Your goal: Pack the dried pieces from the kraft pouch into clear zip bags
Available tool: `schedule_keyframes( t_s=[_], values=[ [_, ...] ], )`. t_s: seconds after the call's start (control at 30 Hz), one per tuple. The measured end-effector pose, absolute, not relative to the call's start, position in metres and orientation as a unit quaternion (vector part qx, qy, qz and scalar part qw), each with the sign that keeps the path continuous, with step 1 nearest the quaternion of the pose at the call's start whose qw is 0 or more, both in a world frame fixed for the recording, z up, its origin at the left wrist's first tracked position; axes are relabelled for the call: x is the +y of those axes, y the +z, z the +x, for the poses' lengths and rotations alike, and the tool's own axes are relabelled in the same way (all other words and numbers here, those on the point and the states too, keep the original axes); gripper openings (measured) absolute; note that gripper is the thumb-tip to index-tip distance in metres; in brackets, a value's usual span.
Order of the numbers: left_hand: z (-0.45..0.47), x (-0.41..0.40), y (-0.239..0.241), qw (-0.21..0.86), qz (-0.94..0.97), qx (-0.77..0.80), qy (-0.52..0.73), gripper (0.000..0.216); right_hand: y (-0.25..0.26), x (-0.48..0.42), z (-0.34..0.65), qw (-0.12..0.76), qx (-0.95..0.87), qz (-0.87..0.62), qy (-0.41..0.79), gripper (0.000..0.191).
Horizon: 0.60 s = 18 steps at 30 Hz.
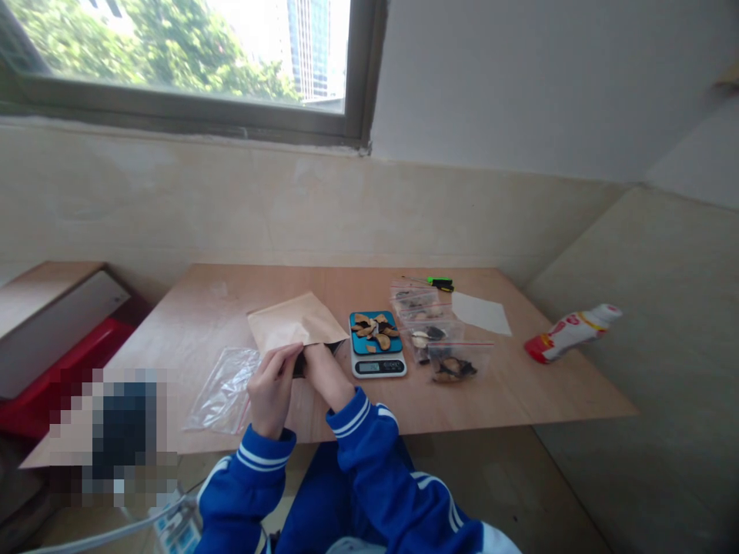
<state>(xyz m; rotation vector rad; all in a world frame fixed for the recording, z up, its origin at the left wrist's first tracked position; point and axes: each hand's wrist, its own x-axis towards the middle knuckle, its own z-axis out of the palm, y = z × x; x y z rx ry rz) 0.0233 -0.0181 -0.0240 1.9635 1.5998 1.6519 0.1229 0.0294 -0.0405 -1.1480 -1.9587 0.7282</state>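
A brown paper bag (297,323) lies on the table with its mouth toward me. My left hand (272,391) pinches the edge of that mouth between thumb and fingers. Into the opening reaches my right hand (325,375), so its fingers are hidden inside the bag. Just right of it stands a kitchen scale (379,368) with a blue top. Brown dried slices (374,329) are piled on the scale; the digits on its display are too small to read. An unfilled clear zip bag (222,392) lies flat beside my left hand.
Right of the scale lie several zip bags with dried pieces, the nearest zip bag (456,369) holding brown ones. Behind are screwdrivers (439,283) and a white paper sheet (482,313). A red-and-white bottle (571,333) is at the right. A box (58,331) sits left of the table.
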Motion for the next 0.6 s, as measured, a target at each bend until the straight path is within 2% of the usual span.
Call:
schedule_keyframes(
  t_s=[0.17, 0.3, 0.43, 0.6],
  values=[
    [0.024, -0.010, -0.016, 0.048, 0.637, 0.540, 0.548, 0.019, -0.012, 0.015, 0.143, 0.343, -0.794, -0.434, 0.253, 0.041],
    [0.021, 0.001, -0.013, 0.031, 0.630, 0.554, 0.543, 0.018, -0.004, 0.008, 0.165, 0.436, -0.770, -0.359, 0.297, 0.045],
    [0.019, 0.015, -0.017, 0.056, 0.638, 0.552, 0.533, 0.019, -0.030, 0.011, 0.199, 0.526, -0.681, -0.435, 0.265, 0.039],
    [0.016, 0.033, -0.039, 0.103, 0.667, 0.554, 0.488, 0.023, -0.072, 0.031, 0.231, 0.491, -0.650, -0.557, 0.160, 0.038]
  ],
)
